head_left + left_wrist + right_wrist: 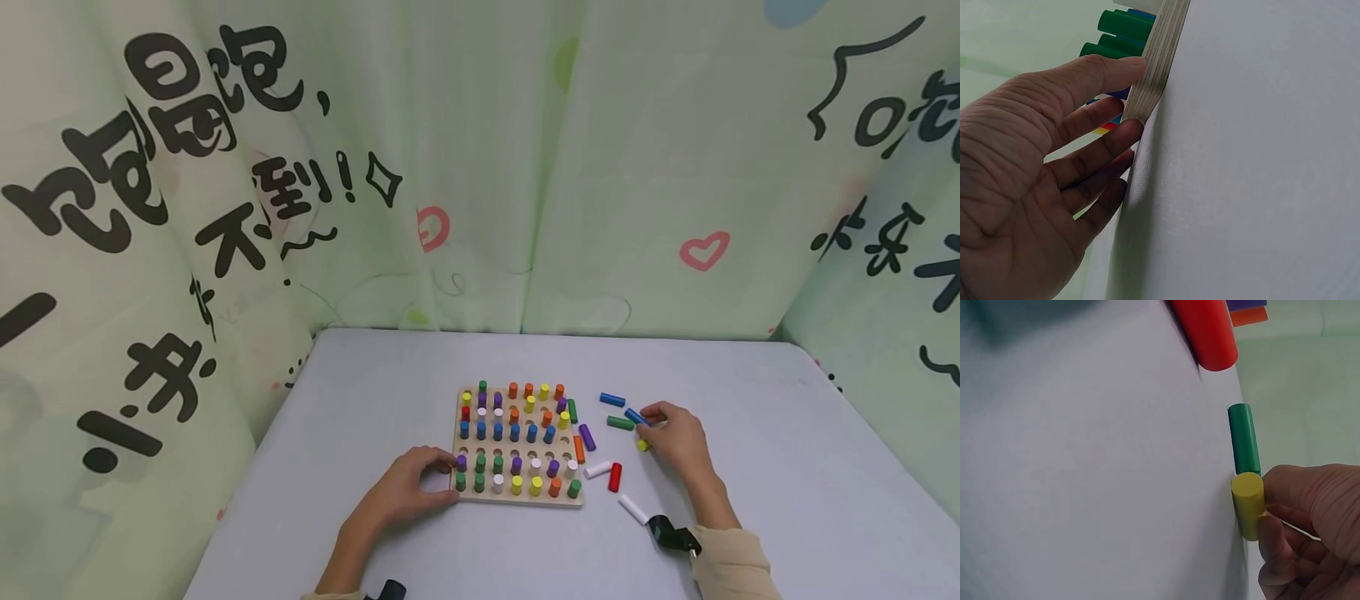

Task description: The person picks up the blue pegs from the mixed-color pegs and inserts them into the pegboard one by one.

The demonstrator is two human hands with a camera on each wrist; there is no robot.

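Note:
A wooden pegboard [517, 501] bears rows of coloured pegs, with some bare holes. My left hand [411, 487] holds its near left corner; in the left wrist view, thumb and fingertips meet the board's layered edge [1161, 56]. Right of the board, my right hand [678, 442] pinches a blue peg [634, 415] between thumb and forefinger. A yellow peg [642, 446] lies just below those fingers, and a green peg [620, 423] lies to their left. In the right wrist view, the yellow peg [1249, 506] hides most of the blue one.
Loose pegs lie on the white table [360, 392] right of the board: another blue peg [612, 399], a purple peg [587, 437], a red peg [615, 477], a white peg [633, 509] and others. A printed curtain [480, 167] surrounds the table's back and sides.

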